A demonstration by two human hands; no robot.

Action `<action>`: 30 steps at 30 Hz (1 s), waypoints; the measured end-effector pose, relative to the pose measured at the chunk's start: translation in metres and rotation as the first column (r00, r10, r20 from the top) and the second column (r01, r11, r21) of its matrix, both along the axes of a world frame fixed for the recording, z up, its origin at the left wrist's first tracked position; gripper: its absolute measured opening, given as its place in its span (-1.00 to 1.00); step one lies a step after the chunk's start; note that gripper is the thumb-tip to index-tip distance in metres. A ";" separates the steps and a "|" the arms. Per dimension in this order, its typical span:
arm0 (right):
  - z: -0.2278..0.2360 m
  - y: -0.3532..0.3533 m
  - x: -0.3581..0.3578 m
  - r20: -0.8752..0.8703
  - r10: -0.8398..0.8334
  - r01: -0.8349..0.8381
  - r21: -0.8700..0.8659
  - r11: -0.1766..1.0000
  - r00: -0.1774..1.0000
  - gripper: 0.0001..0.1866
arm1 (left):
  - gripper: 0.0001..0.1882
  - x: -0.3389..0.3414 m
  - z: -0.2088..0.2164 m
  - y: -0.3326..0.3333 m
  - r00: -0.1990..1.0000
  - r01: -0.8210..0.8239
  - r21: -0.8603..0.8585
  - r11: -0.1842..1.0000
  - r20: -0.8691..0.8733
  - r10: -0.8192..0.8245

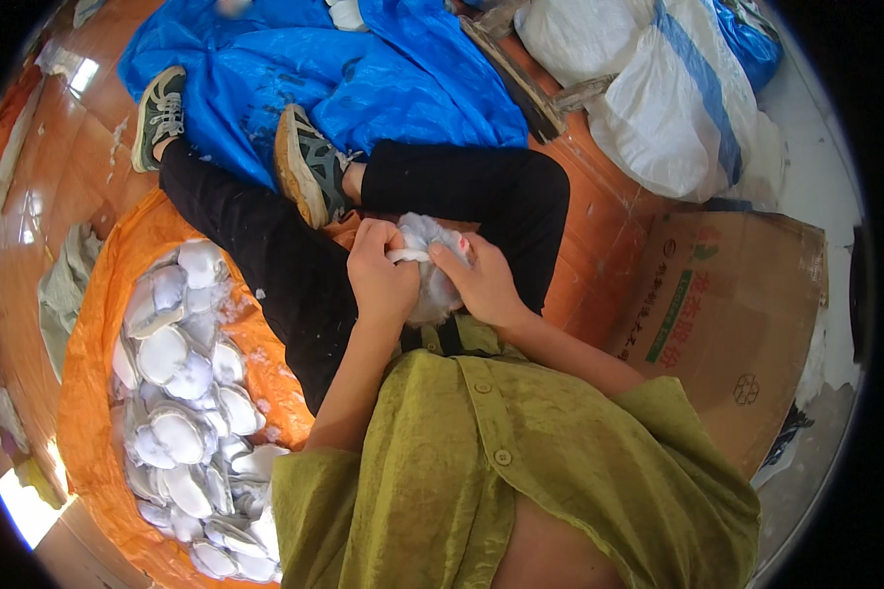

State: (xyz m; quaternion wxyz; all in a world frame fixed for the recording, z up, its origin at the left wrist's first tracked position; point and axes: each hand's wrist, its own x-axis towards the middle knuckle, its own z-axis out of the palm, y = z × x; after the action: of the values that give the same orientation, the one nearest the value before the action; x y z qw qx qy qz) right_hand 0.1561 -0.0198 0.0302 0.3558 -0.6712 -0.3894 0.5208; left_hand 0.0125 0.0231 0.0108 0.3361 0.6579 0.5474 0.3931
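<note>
In front of my lap, both my hands work on one fluffy grey-white wad of fibre (429,306). My left hand (378,267) is closed, its fingers and thumb pinching a white rolled edge (409,255) at the wad's near side. On the other side my right hand (483,279) grips the wad, thumb pressed in toward the left hand. A small reddish spot shows near the right fingertips. Whether the white edge belongs to the wad or is a separate cloth piece, I cannot tell. The fingers under the wad are hidden.
At my left an opened orange sack (96,393) holds many white, oval, fuzzy-edged pads (177,432). A blue tarp (413,69) spreads beyond my shoes. To the right stand a cardboard box (727,324), stuffed white sacks (658,108) and a wooden piece (516,79) on reddish floor tiles.
</note>
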 end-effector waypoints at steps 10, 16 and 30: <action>0.010 0.006 0.010 -0.081 -0.162 0.177 0.221 0.959 0.983 -0.59 | -0.58 -0.017 0.037 -0.010 0.724 0.474 -0.397 0.786 0.683 -0.091; 0.021 0.007 -0.006 -0.174 -0.187 0.228 0.256 0.940 0.967 -0.60 | -0.66 -0.001 0.028 -0.017 0.896 0.139 -0.263 0.955 0.443 -0.008; 0.004 0.014 0.013 -0.073 -0.028 0.050 0.327 0.944 0.997 -0.43 | -0.79 -0.022 0.028 0.008 0.991 0.060 0.523 0.850 -0.135 0.013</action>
State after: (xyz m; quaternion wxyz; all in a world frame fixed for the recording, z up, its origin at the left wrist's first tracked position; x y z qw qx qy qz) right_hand 0.1695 -0.0060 0.0341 0.4857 -0.5923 -0.4451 0.4638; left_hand -0.0095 0.0310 0.0392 0.1107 0.7561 0.4322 0.4788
